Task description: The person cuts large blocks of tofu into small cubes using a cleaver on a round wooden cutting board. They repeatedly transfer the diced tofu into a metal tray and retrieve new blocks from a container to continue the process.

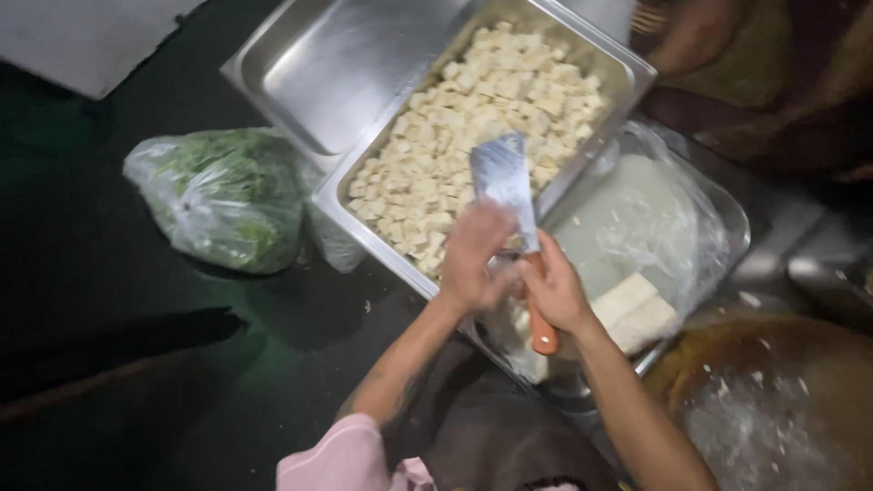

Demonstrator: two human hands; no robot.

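Over the steel tray (627, 68) of pale cubes (473, 118), the right hand (556, 293) has its grip clenched on the orange handle of a cleaver (506, 182). The left hand (473, 256), partly curled, touches the broad, dull-grey blade. The cleaver is likely heavy, stiff and slippery, so the handle is the safest hold.

I see my right hand (556, 293) around the cleaver's (506, 186) handle, the blade standing over the near edge of the cube tray (627, 68). My left hand (475, 257) lies against the blade, just left of the right. An empty tray (309, 73) sits behind and left of the cube tray. A bag of greens (223, 195) lies further left. A lined tray (727, 218) with blocks (635, 312) is right, a cutting board (773, 409) nearer.
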